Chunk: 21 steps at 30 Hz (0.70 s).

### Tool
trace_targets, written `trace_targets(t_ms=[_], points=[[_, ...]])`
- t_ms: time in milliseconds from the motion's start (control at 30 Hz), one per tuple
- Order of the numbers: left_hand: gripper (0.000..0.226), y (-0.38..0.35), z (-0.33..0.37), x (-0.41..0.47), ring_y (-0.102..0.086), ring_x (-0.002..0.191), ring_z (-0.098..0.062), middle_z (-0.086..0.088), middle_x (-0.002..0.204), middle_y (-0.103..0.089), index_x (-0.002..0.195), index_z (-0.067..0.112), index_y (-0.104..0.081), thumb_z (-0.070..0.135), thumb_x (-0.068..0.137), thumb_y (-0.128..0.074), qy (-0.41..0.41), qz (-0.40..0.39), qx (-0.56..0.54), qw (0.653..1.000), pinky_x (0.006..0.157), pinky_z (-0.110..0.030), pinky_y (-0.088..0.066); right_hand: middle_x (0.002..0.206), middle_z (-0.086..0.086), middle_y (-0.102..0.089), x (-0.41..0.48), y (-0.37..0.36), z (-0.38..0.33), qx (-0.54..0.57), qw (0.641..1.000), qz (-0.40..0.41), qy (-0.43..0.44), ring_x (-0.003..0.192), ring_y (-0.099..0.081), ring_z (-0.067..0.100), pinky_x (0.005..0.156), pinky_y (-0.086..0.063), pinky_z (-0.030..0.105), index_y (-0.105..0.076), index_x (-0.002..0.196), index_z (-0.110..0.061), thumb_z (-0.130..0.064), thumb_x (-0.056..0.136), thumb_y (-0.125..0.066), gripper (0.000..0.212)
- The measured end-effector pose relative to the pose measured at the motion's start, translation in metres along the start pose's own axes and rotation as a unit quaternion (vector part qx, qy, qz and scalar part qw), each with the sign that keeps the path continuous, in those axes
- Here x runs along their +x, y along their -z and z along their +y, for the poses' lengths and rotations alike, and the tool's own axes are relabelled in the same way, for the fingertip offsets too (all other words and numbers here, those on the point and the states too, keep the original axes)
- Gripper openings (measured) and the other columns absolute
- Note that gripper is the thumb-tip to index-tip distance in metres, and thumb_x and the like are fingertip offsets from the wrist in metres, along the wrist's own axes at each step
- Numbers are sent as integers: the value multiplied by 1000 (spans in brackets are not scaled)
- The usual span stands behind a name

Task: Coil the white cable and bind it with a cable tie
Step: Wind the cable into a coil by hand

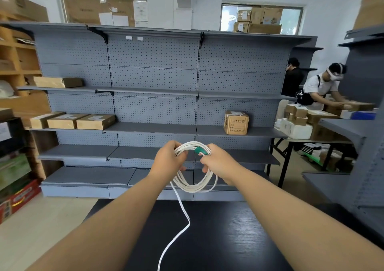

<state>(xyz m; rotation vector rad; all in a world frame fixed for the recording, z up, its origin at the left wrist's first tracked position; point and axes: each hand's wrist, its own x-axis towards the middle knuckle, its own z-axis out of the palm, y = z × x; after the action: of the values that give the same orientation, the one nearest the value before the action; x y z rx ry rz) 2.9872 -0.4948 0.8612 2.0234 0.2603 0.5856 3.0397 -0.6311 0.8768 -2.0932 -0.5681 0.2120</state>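
I hold the white cable (194,185) as a coil of several loops in the air above the far edge of the black table (218,239). My left hand (166,160) grips the coil's upper left side. On the upper right side my right hand (218,160) grips the loops, right beside a green cable tie (200,151) wrapped on them. One loose end of the cable hangs from the coil's lower left and trails down across the table toward me.
Grey pegboard shelving (153,79) stands behind the table, with cardboard boxes (236,123) on some shelves. At the right, a folding table (311,140) is piled with parcels, and two people (320,86) work there. Colourful boxes (18,196) sit on the floor left.
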Motion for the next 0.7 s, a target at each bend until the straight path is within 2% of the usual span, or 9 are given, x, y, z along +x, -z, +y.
trace_targets(t_ms=[67, 133, 233, 333, 400, 467, 533, 600, 700], points=[[7, 0, -1, 0, -65, 58, -16, 2, 70, -53, 91, 15, -52, 20, 92, -55, -1, -8, 13, 1000, 57, -27, -52, 93, 6, -54, 0, 1, 2, -24, 999, 13, 17, 83, -57, 21, 80, -53, 39, -47, 101, -16, -7, 88, -45, 16], [8, -1, -2, -2, -67, 65, -21, 1, 68, -54, 87, 16, -52, 19, 91, -56, 6, -15, 11, 1000, 52, -22, -45, 98, 8, -56, 2, 2, 4, -50, 997, 46, 33, 89, -57, 26, 86, -51, 46, -47, 101, -19, -8, 88, -43, 17], [14, -4, -5, -4, -67, 69, -23, -3, 67, -55, 78, 14, -52, 20, 90, -57, 36, -7, -59, 998, 60, -29, -43, 100, 9, -57, 3, 1, 5, -9, 997, 74, 28, 86, -54, 24, 86, -48, 48, -48, 102, -20, -8, 89, -41, 19], [14, -7, -5, -7, -61, 61, -16, -3, 63, -58, 81, 12, -54, 21, 92, -55, 65, -7, -144, 987, 59, -28, -42, 98, 7, -55, 3, -1, 4, 68, 994, 89, 19, 81, -49, 18, 82, -48, 43, -50, 105, -18, -7, 91, -39, 21], [14, -10, -6, -8, -61, 64, -22, 0, 56, -58, 83, 13, -52, 22, 93, -52, 69, -10, -189, 980, 63, -32, -44, 98, 5, -53, 2, 0, 3, 120, 988, 93, 14, 78, -47, 14, 73, -46, 31, -50, 104, -15, -5, 91, -40, 19], [16, -12, -5, -9, -60, 64, -24, -2, 60, -56, 84, 15, -48, 27, 96, -47, 58, -1, -138, 989, 63, -31, -42, 96, 4, -52, 0, 1, 3, 130, 989, 75, 13, 78, -49, 13, 67, -45, 24, -50, 104, -15, -5, 90, -44, 18], [19, -10, -1, -10, -61, 65, -25, -4, 71, -50, 83, 15, -44, 27, 97, -43, 33, 17, -65, 997, 52, -22, -42, 93, 3, -54, -3, 4, 4, 80, 996, 47, 20, 77, -54, 15, 66, -43, 26, -50, 105, -15, -7, 89, -49, 18], [20, -6, 3, -9, -60, 64, -24, -1, 72, -46, 83, 12, -42, 26, 98, -42, 2, 15, 0, 1000, 41, -16, -38, 93, 3, -57, -4, 8, 4, 30, 999, 27, 36, 78, -58, 16, 68, -42, 29, -51, 107, -16, -10, 87, -54, 21], [17, 1, 5, -3, -53, 59, -22, 0, 67, -46, 87, 10, -44, 24, 96, -43, -46, -18, 141, 989, 48, -28, -35, 100, -2, -60, -3, 13, 0, -10, 998, 4, 66, 87, -58, 16, 77, -45, 31, -52, 111, -22, -12, 86, -59, 28]])
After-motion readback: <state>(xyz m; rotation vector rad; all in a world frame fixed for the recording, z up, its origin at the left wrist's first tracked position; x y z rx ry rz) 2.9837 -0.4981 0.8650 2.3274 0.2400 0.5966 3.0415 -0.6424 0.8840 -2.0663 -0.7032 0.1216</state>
